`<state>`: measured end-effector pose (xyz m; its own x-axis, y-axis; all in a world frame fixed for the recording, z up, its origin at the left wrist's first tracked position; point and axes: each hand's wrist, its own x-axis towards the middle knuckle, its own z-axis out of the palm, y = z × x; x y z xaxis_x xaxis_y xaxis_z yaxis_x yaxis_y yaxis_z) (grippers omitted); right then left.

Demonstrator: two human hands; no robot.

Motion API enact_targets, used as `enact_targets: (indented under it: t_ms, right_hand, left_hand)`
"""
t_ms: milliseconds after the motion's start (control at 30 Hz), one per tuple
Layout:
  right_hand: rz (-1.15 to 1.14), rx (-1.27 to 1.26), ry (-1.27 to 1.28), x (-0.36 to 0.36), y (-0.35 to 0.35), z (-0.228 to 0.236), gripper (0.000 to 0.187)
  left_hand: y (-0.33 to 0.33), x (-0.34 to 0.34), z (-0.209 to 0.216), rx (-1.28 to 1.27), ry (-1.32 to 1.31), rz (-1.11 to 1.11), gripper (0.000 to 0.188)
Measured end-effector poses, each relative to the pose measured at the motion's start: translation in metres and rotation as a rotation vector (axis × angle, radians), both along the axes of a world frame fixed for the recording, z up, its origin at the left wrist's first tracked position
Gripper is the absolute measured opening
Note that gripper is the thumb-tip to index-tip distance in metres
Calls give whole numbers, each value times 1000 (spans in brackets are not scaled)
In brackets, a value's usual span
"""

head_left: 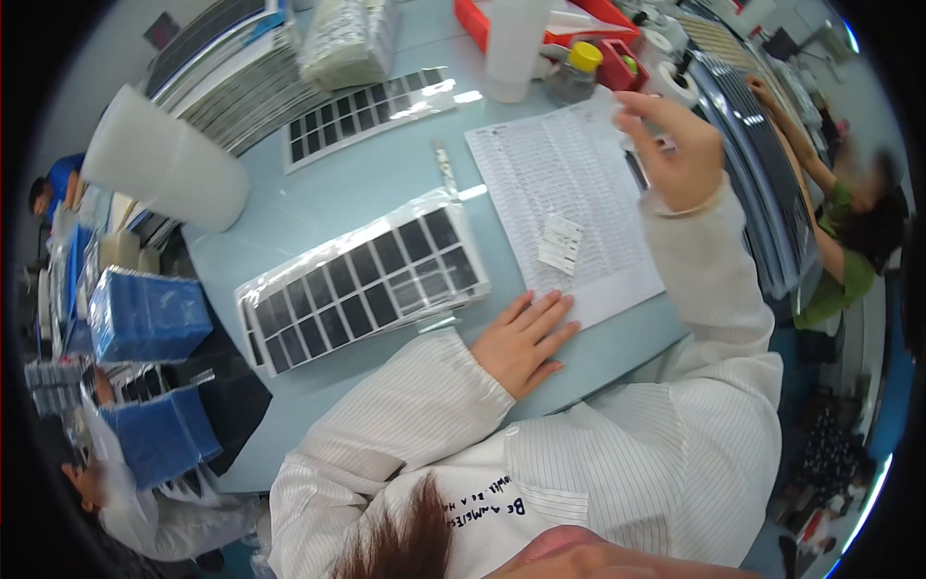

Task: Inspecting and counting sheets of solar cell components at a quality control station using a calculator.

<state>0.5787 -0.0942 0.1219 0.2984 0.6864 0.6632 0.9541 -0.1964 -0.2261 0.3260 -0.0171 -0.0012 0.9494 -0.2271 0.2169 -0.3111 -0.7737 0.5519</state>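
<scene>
My left hand lies flat with its fingers spread, at the lower left edge of a printed paper sheet and on the tabletop. A small white slip with fine marks rests on the sheet, just beyond those fingertips. Raised over the sheet's far right corner, my right hand has bent fingers, with the thumb and forefinger apart and nothing seen between them. Left of the paper is a stack of sheets with black rectangles in a clear, shiny wrapping. A similar sheet of black rectangles lies farther back.
A large white roll stands at the table's left edge, near piled sheets. At the back are a whitish cylinder, a yellow-capped bottle and a red tray. Dark stacked panels border the right, where another person works.
</scene>
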Motion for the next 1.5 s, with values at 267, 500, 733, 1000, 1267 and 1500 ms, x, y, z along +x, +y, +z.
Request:
enact_targets:
  t_ms: [267, 500, 733, 1000, 1267, 1500]
  right_hand:
    - [-622, -302, 353, 29, -160, -94, 72]
    - [-671, -314, 351, 32, -153, -128, 104]
    - [-737, -301, 425, 32, -152, -88, 94]
    - [-555, -78, 500, -82, -160, -78, 96]
    - [-734, -85, 491, -129, -127, -98, 95]
    - [-321, -82, 157, -138, -101, -98, 62]
  left_hand:
    - [-7, 4, 5, 43, -46, 20, 50]
    - [-6, 3, 10, 39, -27, 28, 49]
    - [-9, 7, 9, 82, -67, 23, 44]
    - [-10, 6, 12, 84, -40, 26, 43]
    - [-8, 4, 12, 73, -21, 48, 42]
    - [-3, 6, 11, -12, -13, 36, 45]
